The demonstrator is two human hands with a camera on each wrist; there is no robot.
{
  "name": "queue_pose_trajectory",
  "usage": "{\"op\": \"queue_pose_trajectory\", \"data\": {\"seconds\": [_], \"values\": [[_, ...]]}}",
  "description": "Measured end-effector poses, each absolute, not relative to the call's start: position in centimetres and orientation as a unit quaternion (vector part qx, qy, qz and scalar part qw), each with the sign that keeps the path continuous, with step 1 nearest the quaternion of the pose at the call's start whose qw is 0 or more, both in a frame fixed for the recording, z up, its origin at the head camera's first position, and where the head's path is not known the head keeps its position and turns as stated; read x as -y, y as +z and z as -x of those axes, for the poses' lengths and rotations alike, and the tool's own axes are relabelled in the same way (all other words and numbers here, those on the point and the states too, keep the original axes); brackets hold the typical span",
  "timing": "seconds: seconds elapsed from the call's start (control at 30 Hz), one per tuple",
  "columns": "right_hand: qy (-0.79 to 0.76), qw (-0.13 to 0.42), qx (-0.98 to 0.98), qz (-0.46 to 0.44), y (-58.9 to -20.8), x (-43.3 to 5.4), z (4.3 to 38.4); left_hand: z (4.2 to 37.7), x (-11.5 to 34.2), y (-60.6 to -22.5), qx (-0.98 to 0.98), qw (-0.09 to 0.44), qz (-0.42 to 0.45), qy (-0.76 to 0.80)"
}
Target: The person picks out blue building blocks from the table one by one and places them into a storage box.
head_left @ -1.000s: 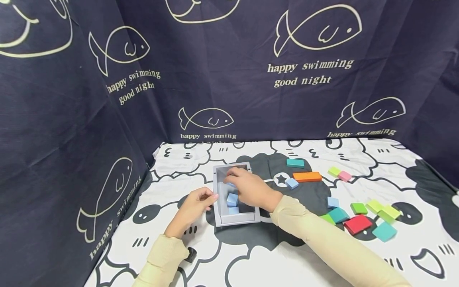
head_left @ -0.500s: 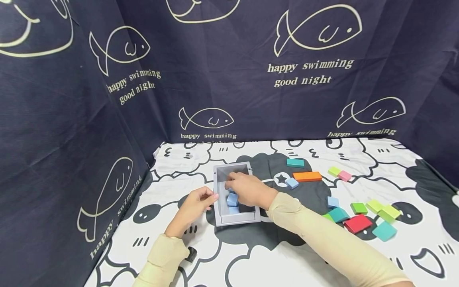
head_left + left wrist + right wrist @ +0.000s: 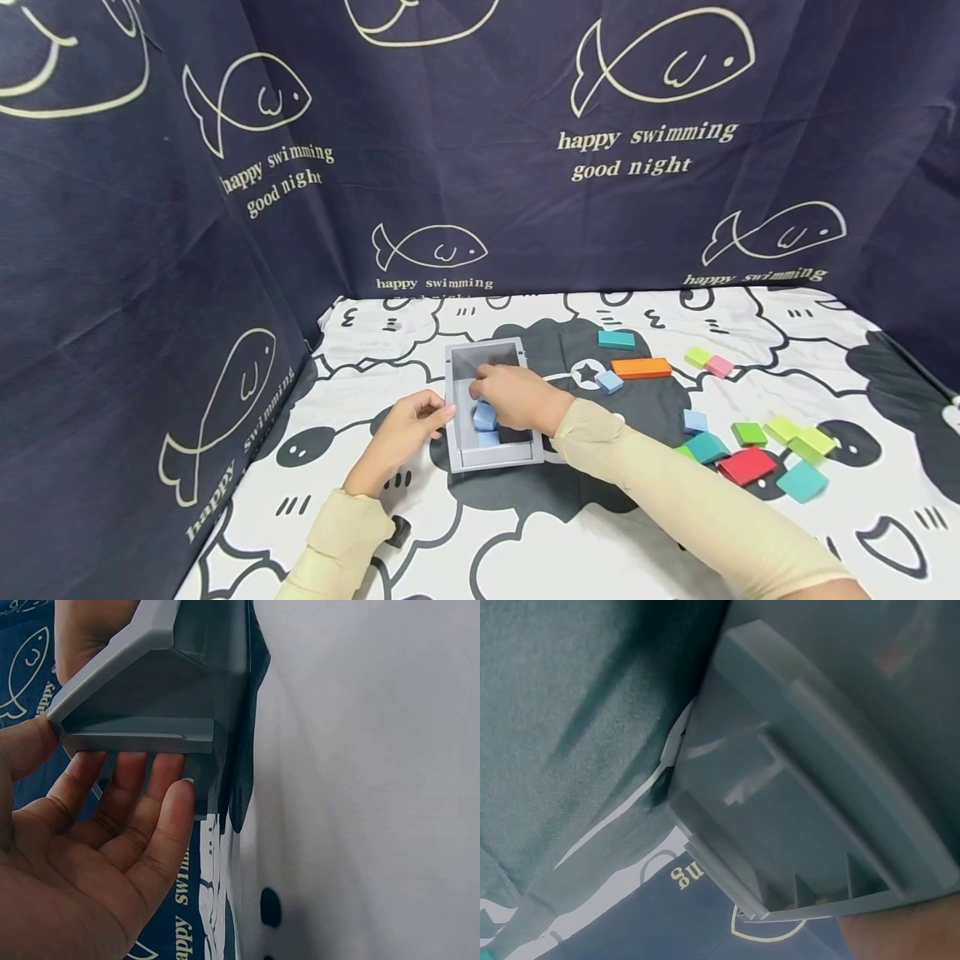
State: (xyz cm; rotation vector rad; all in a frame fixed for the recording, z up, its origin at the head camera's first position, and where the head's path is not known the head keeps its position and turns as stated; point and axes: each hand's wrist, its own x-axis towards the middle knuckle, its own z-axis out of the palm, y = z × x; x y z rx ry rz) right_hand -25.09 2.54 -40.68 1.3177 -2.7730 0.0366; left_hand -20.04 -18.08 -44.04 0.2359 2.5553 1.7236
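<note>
A grey open-topped box (image 3: 501, 456) stands on the cloth. My left hand (image 3: 408, 429) grips its left wall; in the left wrist view the thumb lies at the rim and the fingers (image 3: 166, 784) curl beneath a side ledge. My right hand (image 3: 517, 396) reaches over the right wall into the box, its fingers curled down at a blue block that is mostly hidden under them. Nearer the box's front lie a tilted blue block (image 3: 485, 416) and another blue block (image 3: 488, 439). The right wrist view shows the box's outer side (image 3: 802, 802), not the fingertips.
Right of the box lie an orange bar (image 3: 641, 368), a small blue block (image 3: 610, 382) and a teal block (image 3: 617, 339). Farther right are a pink block (image 3: 720, 367), a red block (image 3: 747, 466) and several green, teal and yellow-green blocks. A dark patterned curtain (image 3: 465, 167) stands behind.
My right hand has sunk lower into the box, its fingertips moving down toward the blue blocks. The left hand keeps its grip on the box wall, and the loose blocks stay where they were.
</note>
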Motion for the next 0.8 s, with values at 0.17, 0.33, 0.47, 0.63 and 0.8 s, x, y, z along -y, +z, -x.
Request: {"op": "queue_pose_trajectory", "data": {"seconds": [0.17,0.33,0.47,0.63,0.8], "values": [[-0.003,0.024,0.904,-0.426,-40.82,-2.27,25.20,19.96,18.05,-43.99,-0.825,0.025,-0.073,0.559],[-0.023,0.011,0.908,-0.419,-40.97,-2.05,25.12,19.88,18.06,-44.02,-0.824,0.022,-0.081,0.560],[-0.043,0.003,0.910,-0.412,-41.04,-1.87,25.04,19.86,18.21,-44.23,-0.823,0.012,-0.104,0.558],[-0.064,0.003,0.910,-0.410,-41.06,-1.74,25.05,19.90,18.21,-44.22,-0.824,0.014,-0.103,0.557],[-0.072,0.008,0.907,-0.414,-41.05,-1.70,25.04,19.93,18.11,-43.91,-0.824,0.025,-0.077,0.560]]}}
